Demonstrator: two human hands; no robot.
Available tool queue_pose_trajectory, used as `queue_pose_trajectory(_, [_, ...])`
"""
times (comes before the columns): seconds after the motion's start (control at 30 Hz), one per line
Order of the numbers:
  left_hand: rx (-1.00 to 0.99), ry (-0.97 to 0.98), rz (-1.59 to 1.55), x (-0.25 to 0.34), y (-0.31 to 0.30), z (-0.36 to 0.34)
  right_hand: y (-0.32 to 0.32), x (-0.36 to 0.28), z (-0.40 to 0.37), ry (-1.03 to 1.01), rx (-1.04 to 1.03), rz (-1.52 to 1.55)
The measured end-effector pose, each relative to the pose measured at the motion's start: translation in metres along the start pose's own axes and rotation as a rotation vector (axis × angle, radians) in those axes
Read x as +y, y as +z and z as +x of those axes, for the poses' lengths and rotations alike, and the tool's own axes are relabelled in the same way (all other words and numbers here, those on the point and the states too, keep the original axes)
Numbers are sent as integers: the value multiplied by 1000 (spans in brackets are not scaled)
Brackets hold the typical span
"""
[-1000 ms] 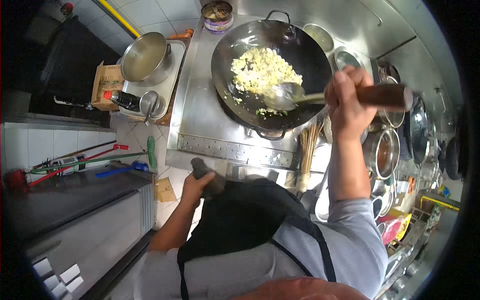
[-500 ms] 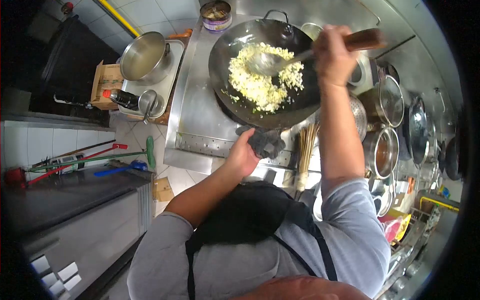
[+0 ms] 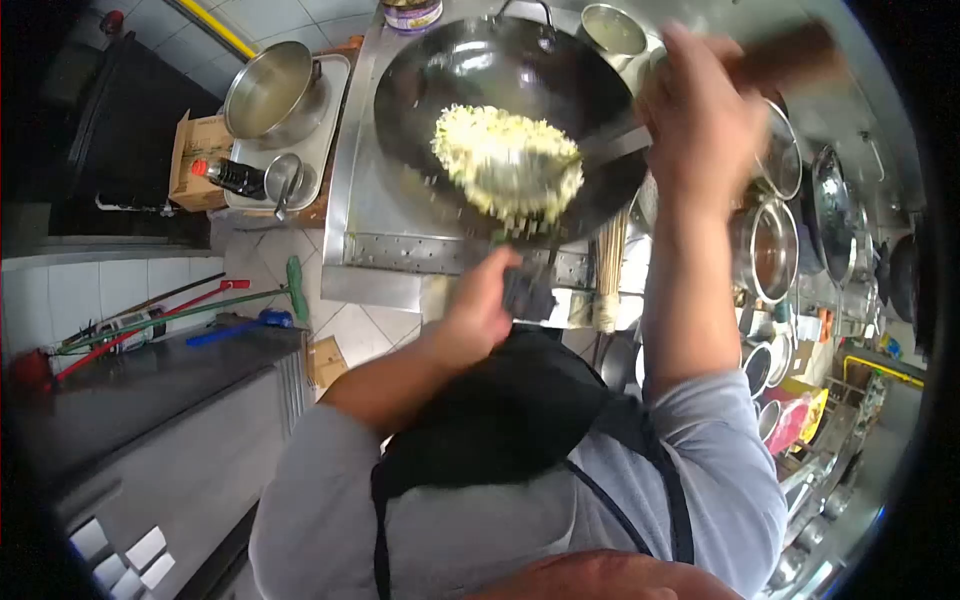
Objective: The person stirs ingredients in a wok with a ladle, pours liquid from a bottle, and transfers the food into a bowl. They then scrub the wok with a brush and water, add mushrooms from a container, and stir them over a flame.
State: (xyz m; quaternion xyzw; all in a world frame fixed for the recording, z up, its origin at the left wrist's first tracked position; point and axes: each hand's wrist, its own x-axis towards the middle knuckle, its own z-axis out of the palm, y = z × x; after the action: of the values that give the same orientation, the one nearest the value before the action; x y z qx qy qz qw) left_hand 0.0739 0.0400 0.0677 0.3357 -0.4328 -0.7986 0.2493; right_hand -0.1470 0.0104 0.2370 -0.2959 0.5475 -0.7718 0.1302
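A large black wok is tilted on the steel stove, holding a loose mass of yellow and white rice-like food with green bits. Some of the food is blurred in motion near the wok's front rim. My left hand is closed on a dark cloth at the wok's near edge; the cloth hides what lies under it. My right hand, blurred, grips the ladle by its wooden handle. The ladle's metal shaft reaches into the wok, its bowl smeared among the food.
A bamboo brush stands right of the cloth. Behind the wok are a metal bowl and a tin. At left, a tray bears a pot, a bottle and a small ladle. Several pots line the right.
The wok has tipped and shifted toward me, and the food has slid and bunched toward its near side. My right hand has moved right with the ladle; the left has lowered slightly.
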Motion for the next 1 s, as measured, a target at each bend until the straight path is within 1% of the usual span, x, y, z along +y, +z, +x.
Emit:
queue_pose_trajectory(0.03, [-200, 413, 612, 7, -3, 7, 17, 15, 6, 40, 67, -118])
queue_pose_trajectory(0.07, [-183, 369, 414, -5, -2, 20, 34, 29, 13, 76, 130, -236])
queue_pose_trajectory(0.1, [-203, 349, 407, -24, -3, 7, 28, 49, 14, -326, -21, -238])
queue_pose_trajectory(0.13, [43, -79, -33, -38, -5, -9, 9, 53, 12, -417, -95, -239])
queue_pose_trajectory(0.17, [287, -507, -470, -44, -9, -24, 1, 27, -8, -506, -166, -233])
queue_pose_trajectory(0.2, [246, -361, -331, -36, -8, -34, -14, 5, -22, -357, -310, 3])
queue_pose_trajectory(0.23, [254, -370, -334, -31, -6, -30, -15, -7, -36, -481, -325, 88])
queue_pose_trajectory(0.27, [257, -456, -408, -27, -4, -21, -16, -2, -48, -466, -302, 89])
queue_pose_trajectory(0.3, [240, -512, -476, -21, -1, 2, -16, 6, -53, -486, -280, 98])
queue_pose_trajectory(0.33, [190, -409, -560, -18, 7, 28, -11, 28, -48, -488, -180, -135])
queue_pose_trajectory(0.37, [129, -371, -528, -33, 1, 57, -6, 59, -36, -474, -68, -374])
queue_pose_trajectory(0.4, [140, -376, -504, -27, 8, 67, -2, 100, -8, -523, -40, -435])
queue_pose_trajectory(0.43, [154, -378, -484, -20, 15, 71, 1, 126, 15, -573, -18, -494])
queue_pose_trajectory(0.47, [148, -417, -449, -18, 13, 52, 4, 114, 20, -578, -17, -491])
queue_pose_trajectory(0.5, [142, -457, -408, -20, 9, 24, 9, 88, 25, -538, -56, -336])
queue_pose_trajectory(0.53, [179, -509, -588, -41, 1, 5, 12, 61, 23, -485, -92, -189])
queue_pose_trajectory(0.57, [191, -413, -598, -57, -6, -14, 16, 28, 5, -366, 35, 41])
queue_pose_trajectory(0.6, [212, -396, -592, -49, 0, -9, 8, 0, -9, -320, -104, 243])
queue_pose_trajectory(0.63, [255, -396, -593, -44, 7, -16, 2, -17, -26, -438, -84, 106])
queue_pose_trajectory(0.67, [224, -447, -580, -48, 0, -4, -6, -17, -40, -419, -160, 111])
queue_pose_trajectory(0.7, [173, -472, -562, -44, -6, 29, -10, -12, -43, -431, -238, 126])
queue_pose_trajectory(0.73, [107, -344, -527, -37, -2, 50, -2, 14, -46, -336, -79, 6])
queue_pose_trajectory(0.77, [169, -351, -461, -17, 8, 55, 5, 47, -39, -469, -57, -188])
queue_pose_trajectory(0.8, [125, -284, -392, -14, 10, 46, 11, 79, -24, -516, -28, -264])
queue_pose_trajectory(0.83, [78, -214, -326, -14, 10, 35, 12, 97, -11, -566, -2, -340])
queue_pose_trajectory(0.87, [149, -344, -465, -20, 9, 23, 10, 91, -9, -574, 6, -343])
queue_pose_trajectory(0.9, [222, -483, -592, -31, 3, 5, 5, 77, -12, -574, -66, -200])
queue_pose_trajectory(0.93, [181, -375, -515, -50, -4, -11, 0, 59, -19, -573, -147, -60])
queue_pose_trajectory(0.97, [183, -384, -521, -47, -3, -8, -16, 31, -37, -497, -243, -90])
queue_pose_trajectory(1.0, [197, -458, -505, -41, -3, -6, -44, 37, -54, -212, -348, -126])
